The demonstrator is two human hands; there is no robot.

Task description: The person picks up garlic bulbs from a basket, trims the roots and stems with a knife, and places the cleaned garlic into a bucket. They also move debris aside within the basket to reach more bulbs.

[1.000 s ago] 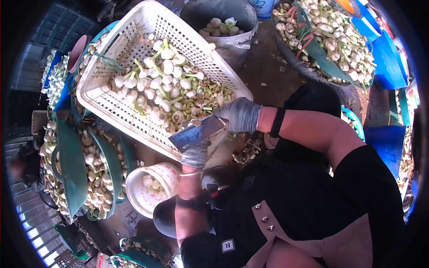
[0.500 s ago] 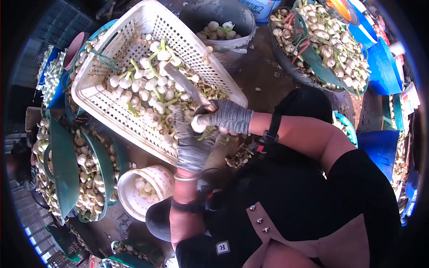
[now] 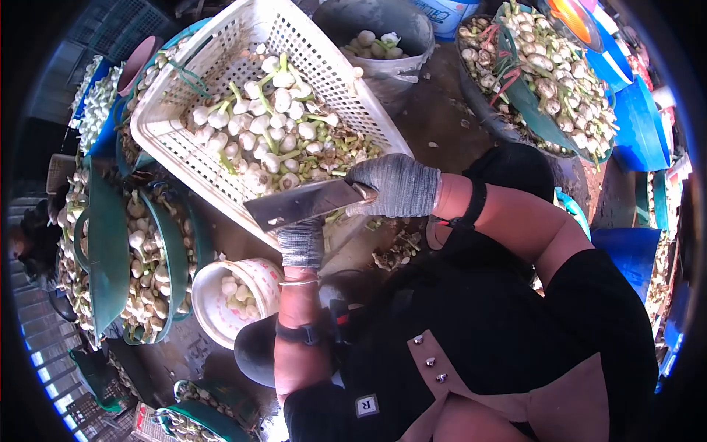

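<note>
My right hand (image 3: 398,186), in a grey knitted glove, is closed around the handle of a wide-bladed knife (image 3: 303,203). The blade points left, over the near edge of the white plastic basket (image 3: 210,180). My left hand (image 3: 300,241), gloved the same way, is under the blade. Its fingers are hidden by the blade, so whether it holds anything does not show. Inside the basket, beyond both hands, lies a pile of garlic bulbs (image 3: 276,125) with trimmed green stems. Brown leaf scraps (image 3: 353,149) lie at the basket's right side.
A white bucket (image 3: 208,302) with some bulbs stands left of my left arm. Behind the basket is a grey bucket (image 3: 401,81) with more bulbs. Green tubs (image 3: 107,250) full of garlic stand at left, a heaped tub (image 3: 545,81) at back right. Trimmings (image 3: 398,250) lie on the floor.
The knife has swung down and left, from over the pile to above my left hand. My left hand has drawn back toward me. The white bulb between the hands is out of sight.
</note>
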